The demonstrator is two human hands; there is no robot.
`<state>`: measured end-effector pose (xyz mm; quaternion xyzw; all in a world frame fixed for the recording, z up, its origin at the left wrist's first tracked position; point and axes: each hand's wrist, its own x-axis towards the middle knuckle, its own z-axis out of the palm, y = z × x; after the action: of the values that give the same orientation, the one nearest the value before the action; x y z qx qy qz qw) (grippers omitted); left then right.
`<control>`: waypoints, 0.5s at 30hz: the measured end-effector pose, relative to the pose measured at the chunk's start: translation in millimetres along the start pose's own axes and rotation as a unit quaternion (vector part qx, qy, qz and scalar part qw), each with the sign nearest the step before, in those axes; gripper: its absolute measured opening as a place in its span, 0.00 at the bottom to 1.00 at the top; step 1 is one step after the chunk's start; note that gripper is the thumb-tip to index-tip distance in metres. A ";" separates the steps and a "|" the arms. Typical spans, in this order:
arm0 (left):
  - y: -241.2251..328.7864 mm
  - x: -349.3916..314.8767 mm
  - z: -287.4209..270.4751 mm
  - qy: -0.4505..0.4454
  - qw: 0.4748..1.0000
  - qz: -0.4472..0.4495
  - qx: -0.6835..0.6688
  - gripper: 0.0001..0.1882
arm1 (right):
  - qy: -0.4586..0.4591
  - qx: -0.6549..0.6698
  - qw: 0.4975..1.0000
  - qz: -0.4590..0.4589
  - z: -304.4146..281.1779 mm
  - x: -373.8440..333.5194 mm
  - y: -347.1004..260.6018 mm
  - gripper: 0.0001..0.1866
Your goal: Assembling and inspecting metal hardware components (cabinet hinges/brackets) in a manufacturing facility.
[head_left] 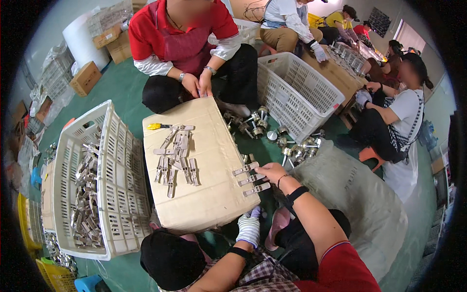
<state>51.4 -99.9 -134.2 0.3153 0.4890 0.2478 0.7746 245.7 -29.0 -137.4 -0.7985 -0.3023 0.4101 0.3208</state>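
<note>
A cardboard-covered work surface [214, 170] stands in front of me. On its right edge lie three flat metal clips [251, 179] in a row. My right hand [272, 173] is bare and pinches the outer end of the upper clips; its fingertips partly cover that end. At the near edge hangs my left hand [249, 228], in a striped white glove with purplish fingertips. Its fingers are small and partly hidden, so I cannot make out their grip. A loose pile of similar metal clips [180, 141] lies at the surface's far left, beside a yellow-handled tool [156, 126].
A white plastic crate [104, 194] of metal clips stands at left. Round metal parts with stems [301, 151] lie on the floor, near a second white crate [296, 92]. A large translucent sack [350, 194] sits at right. A person [189, 53] sits opposite; several others work behind.
</note>
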 end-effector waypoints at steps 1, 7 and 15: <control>-4.1 3.1 -3.3 0.002 1.000 0.003 0.003 0.15 | -0.014 0.019 1.000 0.017 1.0 -10.8 -8.2 0.24; -12.5 10.1 -4.1 -0.007 1.000 0.026 0.013 0.16 | 0.010 0.016 0.999 -0.033 7.0 -6.0 12.3 0.16; -19.8 17.4 -13.1 -0.036 0.999 0.011 0.003 0.16 | 0.081 -0.039 0.988 -0.126 15.0 -24.1 -6.6 0.16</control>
<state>47.9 -98.1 -163.3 0.3319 0.4579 0.2436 0.7879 219.9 -39.0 -128.2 -0.7963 -0.3892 0.2885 0.3622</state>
